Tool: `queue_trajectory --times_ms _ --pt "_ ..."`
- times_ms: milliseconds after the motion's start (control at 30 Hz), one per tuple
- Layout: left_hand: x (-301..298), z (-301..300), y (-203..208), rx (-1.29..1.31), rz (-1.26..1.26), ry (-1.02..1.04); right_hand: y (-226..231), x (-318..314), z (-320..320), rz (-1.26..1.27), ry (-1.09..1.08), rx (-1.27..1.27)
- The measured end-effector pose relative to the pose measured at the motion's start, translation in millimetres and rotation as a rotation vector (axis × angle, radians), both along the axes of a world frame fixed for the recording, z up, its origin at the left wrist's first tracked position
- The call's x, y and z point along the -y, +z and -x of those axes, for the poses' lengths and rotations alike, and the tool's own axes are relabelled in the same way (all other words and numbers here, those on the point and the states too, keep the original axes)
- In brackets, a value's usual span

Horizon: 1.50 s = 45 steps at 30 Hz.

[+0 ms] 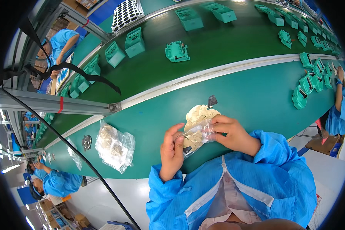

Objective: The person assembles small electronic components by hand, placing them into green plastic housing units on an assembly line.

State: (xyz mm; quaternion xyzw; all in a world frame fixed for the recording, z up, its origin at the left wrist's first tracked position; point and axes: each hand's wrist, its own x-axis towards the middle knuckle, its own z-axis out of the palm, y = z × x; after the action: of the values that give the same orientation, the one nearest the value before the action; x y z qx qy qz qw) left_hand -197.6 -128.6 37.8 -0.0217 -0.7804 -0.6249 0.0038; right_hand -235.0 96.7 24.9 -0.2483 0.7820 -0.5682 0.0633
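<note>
Between the left hand (171,148) and right hand (234,135), a clear bag (204,128) is pinched by both, apparently to hold its film taut, with cream pieces (199,113) heaped between and just beyond the hands.

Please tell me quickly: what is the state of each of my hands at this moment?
Left hand: closed, holding the left side of the clear plastic bag.
Right hand: closed, holding the bag's right side.

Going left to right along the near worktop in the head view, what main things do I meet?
Small clear bag, dark parts, larger clear bag, left hand, cream pieces, right hand, green housings.
</note>
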Motion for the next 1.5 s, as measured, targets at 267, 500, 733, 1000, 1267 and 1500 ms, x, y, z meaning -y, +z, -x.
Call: queue_trajectory --times_ms 267,500,733,1000,1267,1500 --pt "-8.9 -9.2 -12.1 -0.066 0.023 0.071 -7.3 -2.5 6.3 0.109 0.211 0.319" --pt "-24.3 -4.0 -1.8 -0.376 0.415 0.105 -9.2 4.2 5.2 0.245 0.17 0.557" --pt "-27.3 -3.8 -9.8 -0.41 0.434 0.092 -6.7 4.8 1.9 0.229 0.123 0.802" --pt "-29.4 -4.2 -20.6 -0.003 -0.225 0.115 -18.1 6.4 -1.5 0.314 0.177 0.661" --pt "-18.6 -5.8 -23.7 -0.084 -0.009 0.235 -19.6 8.2 -2.3 0.385 0.019 0.741" --pt "6.0 4.6 -12.6 -0.36 0.451 0.077 -22.5 0.4 0.1 0.461 -0.113 0.743"
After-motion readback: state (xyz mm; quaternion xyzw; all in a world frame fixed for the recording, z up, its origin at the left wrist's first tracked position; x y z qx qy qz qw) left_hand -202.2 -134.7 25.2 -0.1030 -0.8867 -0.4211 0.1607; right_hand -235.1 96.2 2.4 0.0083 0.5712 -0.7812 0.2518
